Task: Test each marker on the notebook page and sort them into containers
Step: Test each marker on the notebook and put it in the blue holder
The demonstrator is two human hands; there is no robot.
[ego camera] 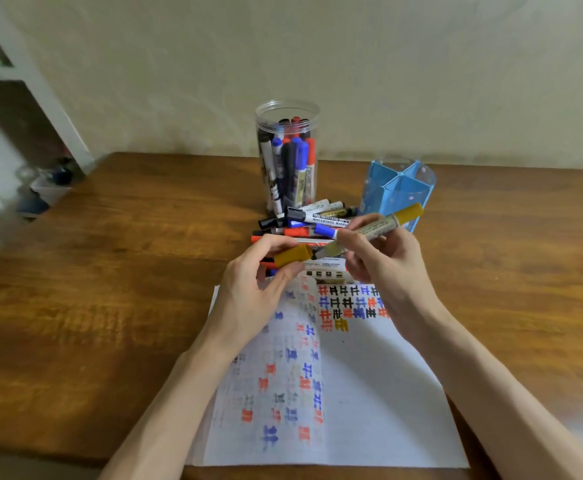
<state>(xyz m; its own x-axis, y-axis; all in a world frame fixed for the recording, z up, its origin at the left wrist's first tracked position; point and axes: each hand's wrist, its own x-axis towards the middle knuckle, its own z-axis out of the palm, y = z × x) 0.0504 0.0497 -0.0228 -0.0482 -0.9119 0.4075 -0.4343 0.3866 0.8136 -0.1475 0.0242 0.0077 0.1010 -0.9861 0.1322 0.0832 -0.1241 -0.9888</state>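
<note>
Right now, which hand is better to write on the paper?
Probably the right hand: it holds the yellow marker above the paper, while the left hand pinches only the cap.

"WHITEBOARD MARKER" on a white marker (321,218) in the pile

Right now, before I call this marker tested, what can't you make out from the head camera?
Head view: the marker tip, blurred between the cap and barrel.
Head view: its label print, too blurred to read.
Head view: near part of the marker pile, behind the left hand and right hand.
Head view: blue holder floor, hidden by its own walls.
</note>
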